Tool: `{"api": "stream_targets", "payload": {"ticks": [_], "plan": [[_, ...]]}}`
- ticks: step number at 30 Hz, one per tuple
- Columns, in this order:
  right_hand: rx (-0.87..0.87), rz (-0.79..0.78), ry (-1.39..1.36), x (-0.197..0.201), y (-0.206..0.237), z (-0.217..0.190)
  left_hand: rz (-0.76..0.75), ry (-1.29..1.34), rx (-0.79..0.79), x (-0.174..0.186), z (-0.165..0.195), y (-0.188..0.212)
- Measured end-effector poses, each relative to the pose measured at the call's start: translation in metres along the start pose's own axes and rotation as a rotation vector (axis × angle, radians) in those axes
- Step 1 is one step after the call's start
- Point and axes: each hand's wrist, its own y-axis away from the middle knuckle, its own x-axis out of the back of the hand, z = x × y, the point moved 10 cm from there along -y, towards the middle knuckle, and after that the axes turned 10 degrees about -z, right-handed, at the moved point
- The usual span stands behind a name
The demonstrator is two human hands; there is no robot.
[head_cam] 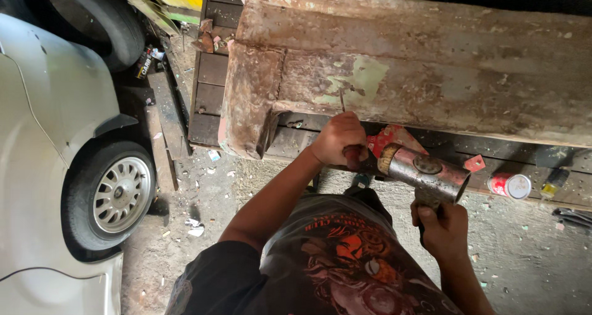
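My left hand (337, 137) is closed around the dark red handle of a thin chisel-like tool (345, 114) whose tip rests against the rusty, flaking metal body panel (419, 74). My right hand (441, 227) grips the handle of a heavy hammer (424, 172). Its cylindrical steel head is raised just right of the left hand, pointing toward the tool's handle. The panel sits on a dark wooden platform (213, 93).
A white car with an alloy wheel (117, 195) stands close on the left. A red and white can (509, 185) lies on the platform ledge at right, beside a small dark bottle (553, 182). Paint flakes and debris litter the concrete floor (185, 229).
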Motion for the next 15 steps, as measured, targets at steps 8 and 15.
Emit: {"api": "stream_targets", "payload": {"ticks": [8, 15], "plan": [[-0.018, -0.013, -0.004, 0.001, -0.004, -0.002, 0.007, 0.075, 0.034, 0.011, -0.01, -0.001], [0.097, 0.012, 0.217, -0.002, -0.006, -0.021, 0.01, 0.116, 0.083, 0.012, -0.018, -0.003]]}}
